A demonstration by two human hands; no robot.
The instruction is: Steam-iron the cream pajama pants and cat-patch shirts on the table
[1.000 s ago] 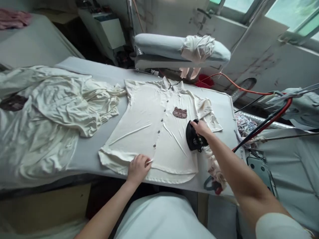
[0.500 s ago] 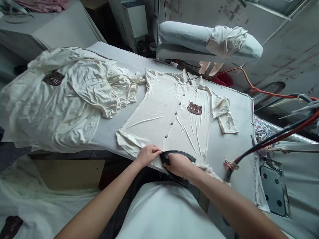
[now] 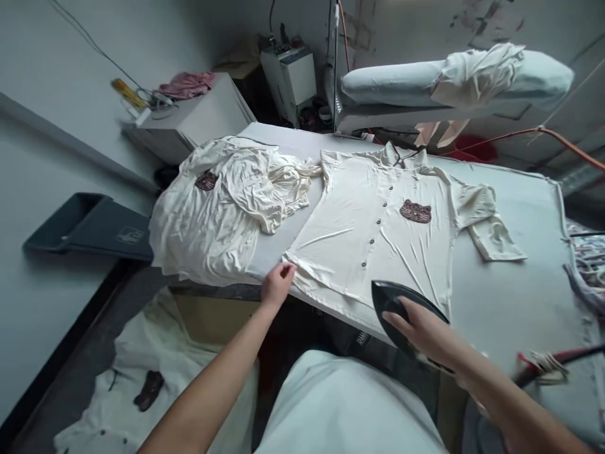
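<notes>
A cream button-up shirt (image 3: 350,221) with a brown cat-face patch lies spread on the padded ironing table (image 3: 501,302). My left hand (image 3: 278,284) pinches the shirt's hem at its left corner, by the table's front edge. In my right hand (image 3: 420,325) is a black iron (image 3: 390,302), gripped by its handle over the front part of the shirt, its tip pointing up and left. The iron's underside is hidden. One sleeve of the shirt lies folded toward the right.
Crumpled cream shirts (image 3: 222,208) are heaped on the table's left end. A padded sleeve arm (image 3: 392,85) with a cloth over it stands behind. An orange hose (image 3: 510,133) runs at the right back. More garments (image 3: 174,366) hang low at left, near a dark bin (image 3: 104,227).
My left hand has moved left along the hem to the shirt's corner. My right hand still holds the iron near the front edge. The view has turned left.
</notes>
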